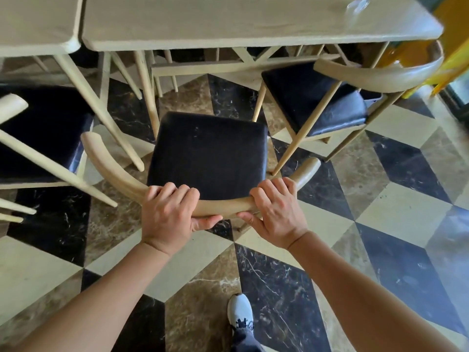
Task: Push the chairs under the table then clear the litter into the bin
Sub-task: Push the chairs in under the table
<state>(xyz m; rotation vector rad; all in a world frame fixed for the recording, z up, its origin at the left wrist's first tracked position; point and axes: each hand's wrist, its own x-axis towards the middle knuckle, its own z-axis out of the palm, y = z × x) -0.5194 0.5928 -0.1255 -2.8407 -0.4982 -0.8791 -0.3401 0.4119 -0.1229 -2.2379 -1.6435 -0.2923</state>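
Observation:
A pale wooden chair with a black padded seat [208,153] stands in front of me, facing the light wooden table [253,24]. Its seat lies short of the table edge. My left hand [170,214] and my right hand [274,212] both grip the chair's curved backrest rail [223,208], side by side. A crumpled clear plastic piece [356,5] lies on the tabletop at the far right.
A second chair [330,102] stands at the right, partly under the table. A third chair [43,130] stands at the left by a neighbouring table [35,24]. The floor has black, brown and cream tiles. My shoe [239,311] shows below.

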